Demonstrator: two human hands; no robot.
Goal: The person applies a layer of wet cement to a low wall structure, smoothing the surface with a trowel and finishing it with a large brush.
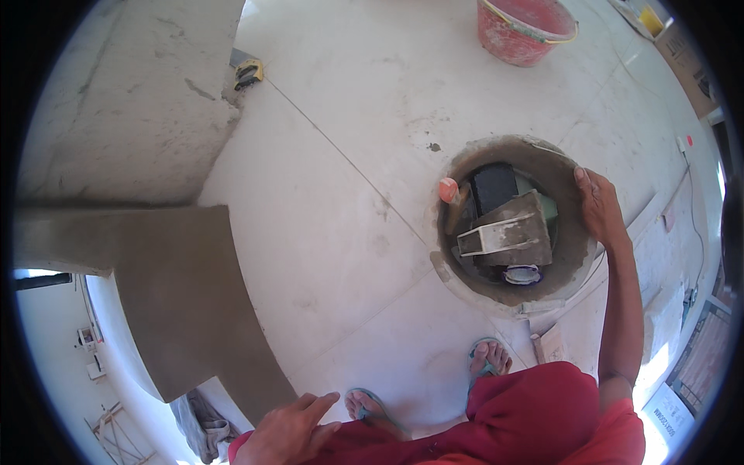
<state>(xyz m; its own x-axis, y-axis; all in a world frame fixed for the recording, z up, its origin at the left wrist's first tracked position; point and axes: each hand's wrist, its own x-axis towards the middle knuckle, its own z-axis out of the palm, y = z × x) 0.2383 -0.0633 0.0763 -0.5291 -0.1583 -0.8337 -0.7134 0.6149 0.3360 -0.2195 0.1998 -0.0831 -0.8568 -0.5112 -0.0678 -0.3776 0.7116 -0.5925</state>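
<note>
Large pale floor tiles (325, 263) with thin joints span the middle. A scuffed grey wall (132, 101) fills the upper left, smooth darker plaster (186, 294) below it; bright light (656, 364) hits the lower right.

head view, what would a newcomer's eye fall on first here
Probably the round, mortar-crusted tub right of centre, packed with tools such as a flat one with a white handle, with the right hand at its rim. Next, the bright red clothing along the lower edge stands out against the pale floor. The red bucket at the top, right of centre, also draws the eye.
</note>
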